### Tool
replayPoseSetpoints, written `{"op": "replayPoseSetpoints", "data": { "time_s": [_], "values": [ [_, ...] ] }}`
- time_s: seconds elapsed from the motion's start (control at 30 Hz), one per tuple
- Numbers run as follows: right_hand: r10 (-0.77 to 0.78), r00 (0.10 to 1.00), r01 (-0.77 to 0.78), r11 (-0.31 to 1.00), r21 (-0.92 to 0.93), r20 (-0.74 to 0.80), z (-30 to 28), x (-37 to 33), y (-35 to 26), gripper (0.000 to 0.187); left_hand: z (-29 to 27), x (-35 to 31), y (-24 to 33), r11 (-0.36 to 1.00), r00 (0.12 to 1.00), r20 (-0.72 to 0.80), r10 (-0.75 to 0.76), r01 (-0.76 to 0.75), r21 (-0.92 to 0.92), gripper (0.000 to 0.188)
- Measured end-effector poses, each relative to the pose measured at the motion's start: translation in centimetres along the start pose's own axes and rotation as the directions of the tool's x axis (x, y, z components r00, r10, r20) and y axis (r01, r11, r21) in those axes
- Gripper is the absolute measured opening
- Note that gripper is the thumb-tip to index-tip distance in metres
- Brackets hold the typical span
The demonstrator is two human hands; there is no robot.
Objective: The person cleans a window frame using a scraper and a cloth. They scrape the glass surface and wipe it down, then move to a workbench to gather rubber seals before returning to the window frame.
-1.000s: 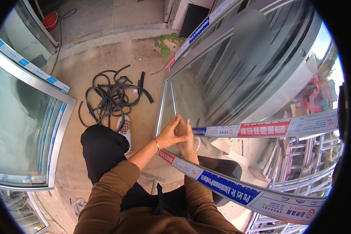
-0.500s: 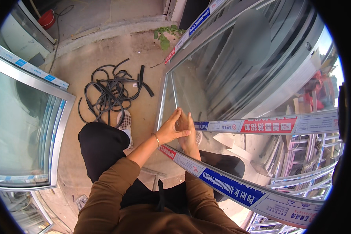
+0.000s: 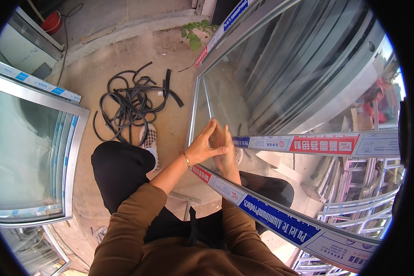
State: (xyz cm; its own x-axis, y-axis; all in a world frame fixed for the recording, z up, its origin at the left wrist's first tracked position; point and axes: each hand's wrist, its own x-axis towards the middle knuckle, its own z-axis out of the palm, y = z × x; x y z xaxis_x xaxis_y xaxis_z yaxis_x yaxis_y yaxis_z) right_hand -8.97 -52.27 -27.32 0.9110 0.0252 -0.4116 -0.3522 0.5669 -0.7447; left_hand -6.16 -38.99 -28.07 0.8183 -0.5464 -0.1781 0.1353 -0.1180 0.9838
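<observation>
Meanwhile, the two hands had crept a little way up the glazed window frame (image 3: 280, 83) over the last second, staying close together at the near end of its taped crossbar (image 3: 317, 144). The left hand (image 3: 206, 146) lay on the frame's near corner with fingers stretched and thumb out, its grip loose and closed on nothing that I could see. The right hand (image 3: 225, 152) sat just behind it, pressed toward the glass; the left hand hid most of it, so I could not tell whether its grip held anything. The lower frame rail (image 3: 280, 221), wrapped in printed protective film, still ran across the lap. That small shift suggested the hands were working along the glass edge at that corner, with most of the edge yet to go. A tangle of black rubber strip (image 3: 131, 103) lay untouched on the concrete floor (image 3: 119, 55), well apart from both hands.
</observation>
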Motion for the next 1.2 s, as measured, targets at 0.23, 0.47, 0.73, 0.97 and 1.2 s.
{"op": "replayPoseSetpoints", "data": {
  "time_s": [0.23,0.47,0.73,0.97,1.2],
  "values": [
    [-0.020,1.000,0.020,1.000,0.003,0.021,-0.3,0.5,0.1,0.081,-0.2,0.3,-0.3,0.999,1.000,-0.022,0.022,-0.021,0.040,0.127],
    [-0.030,0.999,0.031,0.999,-0.025,0.042,-0.1,0.6,-0.3,0.084,0.0,0.5,-0.7,0.999,1.000,-0.013,0.012,-0.012,-0.043,0.124],
    [0.036,0.993,-0.052,0.989,-0.138,-0.115,-3.6,-0.5,3.8,0.080,0.7,-3.1,-5.4,0.886,0.879,-0.121,-0.461,0.463,-0.015,0.087],
    [0.123,0.991,-0.130,0.903,-0.409,-0.043,-9.6,-3.6,11.6,0.049,3.9,-8.6,-10.1,0.907,0.907,0.018,-0.421,0.420,0.028,0.077],
    [0.120,0.993,-0.111,0.843,-0.526,-0.017,-11.3,-5.2,13.8,0.047,4.4,-9.0,-8.3,0.888,0.887,0.020,-0.461,0.460,0.015,0.076]
  ]
}}
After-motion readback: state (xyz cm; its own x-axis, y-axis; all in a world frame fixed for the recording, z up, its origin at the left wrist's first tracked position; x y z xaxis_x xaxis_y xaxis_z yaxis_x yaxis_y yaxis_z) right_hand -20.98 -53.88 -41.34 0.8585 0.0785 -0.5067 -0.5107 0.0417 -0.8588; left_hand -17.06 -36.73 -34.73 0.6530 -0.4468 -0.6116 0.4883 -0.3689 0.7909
